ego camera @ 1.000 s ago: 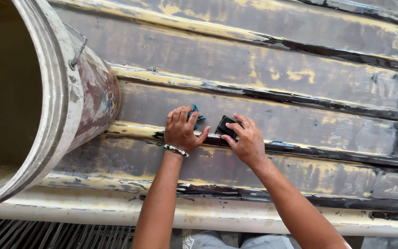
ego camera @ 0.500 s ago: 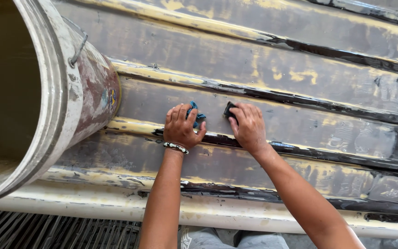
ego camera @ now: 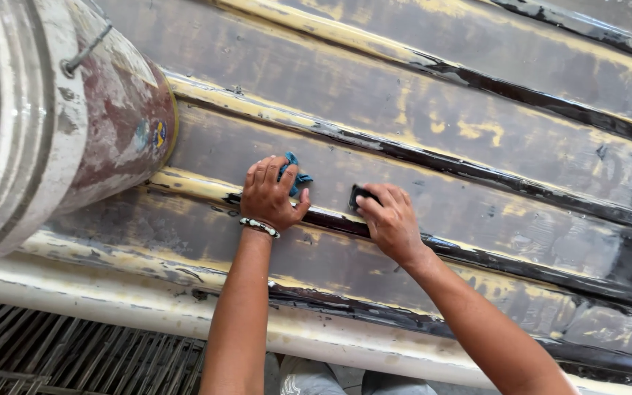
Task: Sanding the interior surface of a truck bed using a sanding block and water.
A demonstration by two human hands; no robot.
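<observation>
From my feed, a big worn cylinder (ego camera: pixel 74 139) with a pale rim fills the upper left, lying against the ribbed panel (ego camera: pixel 477 95), a weathered grey surface with yellow patches and dark raised ridges running across it. A wire hook (ego camera: pixel 82 57) sits on the cylinder's rim. Below the panel's pale lower edge I see a metal grating (ego camera: pixel 74 358), and a bit of grey clothing shows between the forearms.

My left hand (ego camera: pixel 272 194) presses flat on a ridge with its fingers closed over a blue cloth (ego camera: pixel 294 175), which pokes out at the fingertips. A beaded bracelet (ego camera: pixel 260 227) circles that wrist. My right hand (ego camera: pixel 389 219) is just beside it, curled over a small dark block (ego camera: pixel 360 194) held against the same ridge; most of the block is hidden by the fingers.

Compared with half a second back, both hands sit in almost the same place on the ridge; the right hand has edged slightly along it, the cloth unchanged.
</observation>
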